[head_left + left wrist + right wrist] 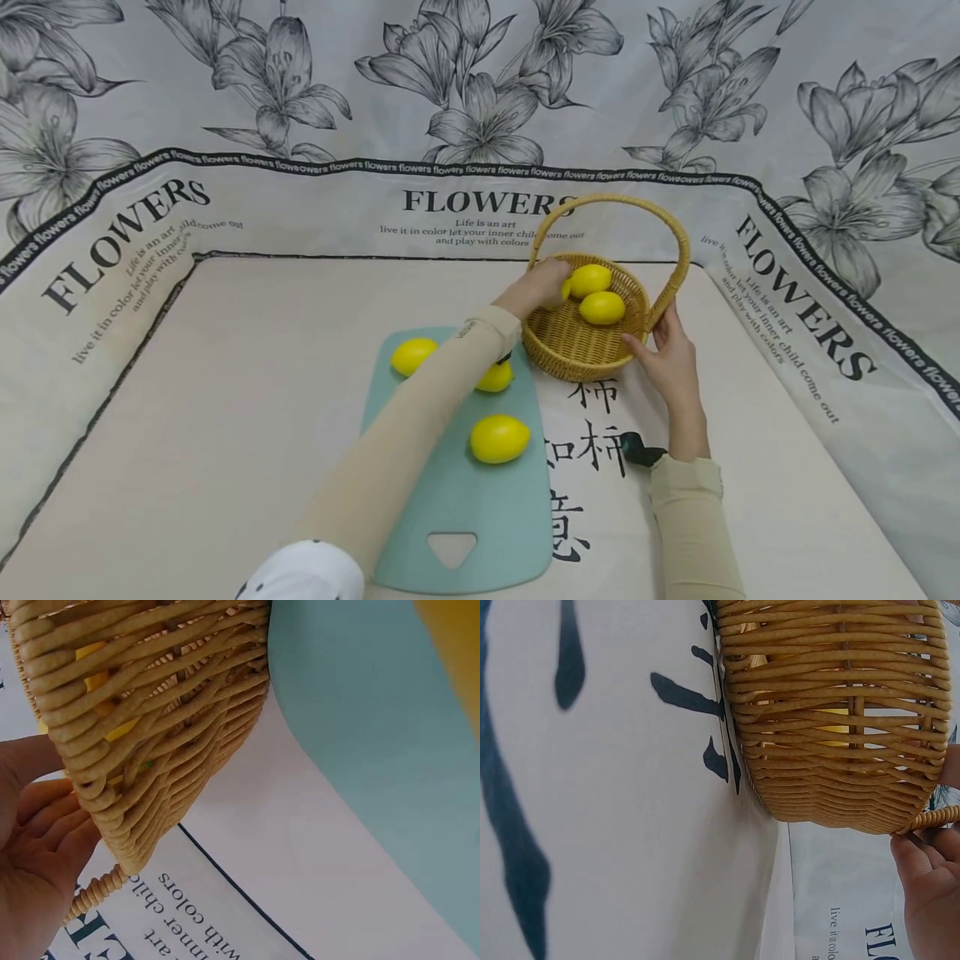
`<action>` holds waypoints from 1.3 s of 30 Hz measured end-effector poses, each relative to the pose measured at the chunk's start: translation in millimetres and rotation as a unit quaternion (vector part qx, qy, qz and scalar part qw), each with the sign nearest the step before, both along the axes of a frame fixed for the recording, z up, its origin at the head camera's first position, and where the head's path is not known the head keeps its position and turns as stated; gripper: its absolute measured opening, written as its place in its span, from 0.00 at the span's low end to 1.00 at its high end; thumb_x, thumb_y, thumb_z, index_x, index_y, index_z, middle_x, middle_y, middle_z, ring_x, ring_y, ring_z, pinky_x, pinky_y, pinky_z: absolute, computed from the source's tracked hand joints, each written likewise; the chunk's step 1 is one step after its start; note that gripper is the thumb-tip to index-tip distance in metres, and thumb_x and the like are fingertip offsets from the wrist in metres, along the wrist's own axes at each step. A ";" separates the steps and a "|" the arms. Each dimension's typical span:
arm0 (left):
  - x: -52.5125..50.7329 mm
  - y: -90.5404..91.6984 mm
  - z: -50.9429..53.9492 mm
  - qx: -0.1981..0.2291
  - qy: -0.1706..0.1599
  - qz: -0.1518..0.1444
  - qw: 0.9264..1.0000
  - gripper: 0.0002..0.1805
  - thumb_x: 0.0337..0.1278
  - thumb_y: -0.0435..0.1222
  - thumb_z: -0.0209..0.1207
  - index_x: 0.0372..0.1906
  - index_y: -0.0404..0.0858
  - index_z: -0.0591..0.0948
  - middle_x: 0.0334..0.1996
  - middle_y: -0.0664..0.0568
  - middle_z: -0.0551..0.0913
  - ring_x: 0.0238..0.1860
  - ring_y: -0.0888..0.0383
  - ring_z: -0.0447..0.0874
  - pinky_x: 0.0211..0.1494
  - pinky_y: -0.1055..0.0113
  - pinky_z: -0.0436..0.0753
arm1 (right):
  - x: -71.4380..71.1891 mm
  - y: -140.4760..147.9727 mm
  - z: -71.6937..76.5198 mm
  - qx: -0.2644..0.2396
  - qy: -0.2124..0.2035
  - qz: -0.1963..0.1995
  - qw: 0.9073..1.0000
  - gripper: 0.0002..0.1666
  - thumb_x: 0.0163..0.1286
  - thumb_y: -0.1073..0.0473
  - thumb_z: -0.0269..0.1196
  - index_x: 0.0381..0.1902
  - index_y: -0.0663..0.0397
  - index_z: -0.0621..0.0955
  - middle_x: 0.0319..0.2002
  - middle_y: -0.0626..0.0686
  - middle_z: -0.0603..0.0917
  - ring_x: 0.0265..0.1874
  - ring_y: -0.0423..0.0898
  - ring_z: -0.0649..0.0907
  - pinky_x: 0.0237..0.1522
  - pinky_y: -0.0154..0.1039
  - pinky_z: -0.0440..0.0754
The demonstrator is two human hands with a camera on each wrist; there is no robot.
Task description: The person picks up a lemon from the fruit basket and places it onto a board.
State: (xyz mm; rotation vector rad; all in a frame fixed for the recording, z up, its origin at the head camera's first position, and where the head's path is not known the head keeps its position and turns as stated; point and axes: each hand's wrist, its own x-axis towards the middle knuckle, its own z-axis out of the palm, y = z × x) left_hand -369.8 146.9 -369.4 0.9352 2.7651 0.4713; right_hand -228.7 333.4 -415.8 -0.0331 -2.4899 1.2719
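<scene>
A round wicker basket [577, 354] with a tall arched handle stands on the table. Over its left rim reaches my left hand [542, 286], fingers curled about a lemon [566, 289] that they mostly hide. Two more lemons lie inside, a rear lemon [591, 281] and a front lemon [602, 308]. At the basket's right side my right hand [670, 354] grips the rim near the handle's foot, thumb on the rim; the right wrist view shows fingertips by the wrapped handle [934, 818]. In the left wrist view yellow shows through the basket's weave [150, 742].
A light blue-green cutting board [450, 500] lies left of the basket, under my left forearm. On it are a left lemon [411, 356], a partly covered lemon [495, 377] and a near lemon [500, 439]. A flower-printed cloth [480, 125] hangs behind.
</scene>
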 end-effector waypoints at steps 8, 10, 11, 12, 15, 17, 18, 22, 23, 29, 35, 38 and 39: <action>5.2 -1.8 3.0 -0.004 0.012 0.009 1.000 0.18 0.63 0.27 0.55 0.57 0.37 0.77 0.53 0.49 0.80 0.54 0.58 0.76 0.57 0.72 0.75 | -1.3 0.1 -1.0 0.003 0.007 0.005 1.000 0.57 0.65 0.62 0.66 0.77 0.38 0.41 0.74 0.57 0.54 0.71 0.53 0.59 0.70 0.42 0.59; 5.0 -1.7 3.7 0.002 0.012 0.004 1.000 0.21 0.63 0.26 0.55 0.60 0.37 0.76 0.57 0.49 0.79 0.59 0.57 0.74 0.62 0.72 0.73 | -1.0 0.4 -0.7 0.002 0.008 0.005 1.000 0.57 0.65 0.62 0.66 0.77 0.38 0.41 0.74 0.57 0.54 0.71 0.53 0.59 0.70 0.41 0.59; 4.7 -1.8 3.9 0.004 0.011 -0.001 1.000 0.22 0.63 0.25 0.55 0.62 0.37 0.76 0.59 0.49 0.78 0.61 0.57 0.73 0.63 0.72 0.71 | -0.8 0.5 -0.6 0.002 0.008 0.005 1.000 0.57 0.65 0.62 0.66 0.77 0.39 0.41 0.74 0.58 0.54 0.71 0.53 0.59 0.70 0.41 0.59; 4.2 -1.9 3.8 0.007 0.011 -0.005 1.000 0.23 0.62 0.25 0.55 0.62 0.37 0.75 0.60 0.49 0.77 0.63 0.56 0.72 0.65 0.72 0.70 | -0.9 0.5 -0.5 0.001 0.007 0.005 1.000 0.57 0.65 0.63 0.66 0.77 0.39 0.41 0.74 0.58 0.54 0.71 0.53 0.59 0.70 0.41 0.59; 2.4 -1.9 3.2 0.007 0.006 -0.015 1.000 0.24 0.61 0.24 0.55 0.63 0.37 0.75 0.61 0.49 0.76 0.64 0.56 0.70 0.65 0.72 0.69 | -0.9 0.9 -0.7 0.001 0.006 0.005 1.000 0.57 0.65 0.63 0.66 0.77 0.39 0.41 0.74 0.59 0.54 0.71 0.53 0.59 0.70 0.41 0.59; 1.8 -2.1 2.3 0.000 0.004 -0.016 1.000 0.24 0.61 0.24 0.56 0.63 0.38 0.75 0.61 0.50 0.77 0.64 0.57 0.70 0.65 0.71 0.69 | -1.1 1.0 -1.0 0.003 0.005 0.003 1.000 0.57 0.65 0.64 0.66 0.77 0.39 0.41 0.74 0.59 0.54 0.71 0.53 0.59 0.70 0.41 0.59; 1.5 -2.0 1.9 -0.004 0.006 -0.015 1.000 0.23 0.62 0.24 0.56 0.63 0.37 0.76 0.59 0.49 0.77 0.62 0.57 0.72 0.64 0.71 0.71 | -1.3 1.2 -1.2 0.004 0.004 0.002 1.000 0.57 0.65 0.63 0.66 0.77 0.39 0.41 0.74 0.58 0.54 0.71 0.53 0.59 0.70 0.41 0.59; 1.9 -1.4 0.3 -0.029 0.018 -0.010 0.999 0.18 0.62 0.25 0.56 0.56 0.37 0.79 0.50 0.49 0.80 0.50 0.59 0.76 0.54 0.72 0.76 | -2.2 1.5 -2.0 0.006 0.000 -0.002 1.000 0.57 0.65 0.63 0.66 0.77 0.38 0.41 0.74 0.57 0.53 0.71 0.53 0.59 0.70 0.41 0.59; 2.2 -1.3 0.1 -0.032 0.023 -0.009 0.999 0.16 0.62 0.25 0.56 0.54 0.37 0.79 0.48 0.49 0.81 0.47 0.59 0.76 0.52 0.72 0.76 | -2.5 1.5 -2.2 0.005 -0.002 -0.002 1.000 0.57 0.65 0.63 0.66 0.77 0.37 0.41 0.74 0.57 0.53 0.71 0.52 0.59 0.70 0.41 0.59; 4.6 -1.9 0.2 -0.046 0.044 -0.010 0.998 0.12 0.61 0.26 0.57 0.49 0.38 0.79 0.43 0.50 0.81 0.41 0.60 0.74 0.47 0.71 0.77 | -2.8 1.2 -2.8 0.005 0.000 -0.002 1.000 0.57 0.65 0.63 0.66 0.77 0.38 0.41 0.74 0.58 0.53 0.71 0.52 0.58 0.70 0.41 0.59; 3.8 -5.8 0.0 -0.025 0.008 -0.010 1.000 0.17 0.55 0.28 0.65 0.50 0.38 0.78 0.43 0.52 0.80 0.41 0.60 0.73 0.48 0.71 0.77 | -1.8 1.0 -2.5 0.007 -0.004 -0.003 1.000 0.57 0.65 0.63 0.66 0.77 0.37 0.41 0.74 0.56 0.53 0.71 0.52 0.58 0.70 0.41 0.59; 1.0 -8.4 -1.4 -0.005 -0.012 -0.018 1.000 0.20 0.52 0.32 0.69 0.51 0.37 0.79 0.43 0.52 0.81 0.40 0.60 0.74 0.46 0.71 0.76 | -1.4 0.6 -1.7 0.008 -0.006 -0.003 1.000 0.57 0.65 0.62 0.66 0.77 0.37 0.41 0.74 0.56 0.53 0.71 0.52 0.58 0.70 0.41 0.60; 0.0 -9.1 -1.9 0.000 -0.018 -0.024 1.000 0.21 0.52 0.34 0.70 0.52 0.37 0.79 0.43 0.52 0.81 0.40 0.60 0.74 0.46 0.71 0.76 | -1.3 0.6 -1.5 0.007 -0.006 -0.004 1.000 0.57 0.65 0.62 0.66 0.77 0.36 0.41 0.74 0.56 0.53 0.71 0.52 0.58 0.70 0.41 0.60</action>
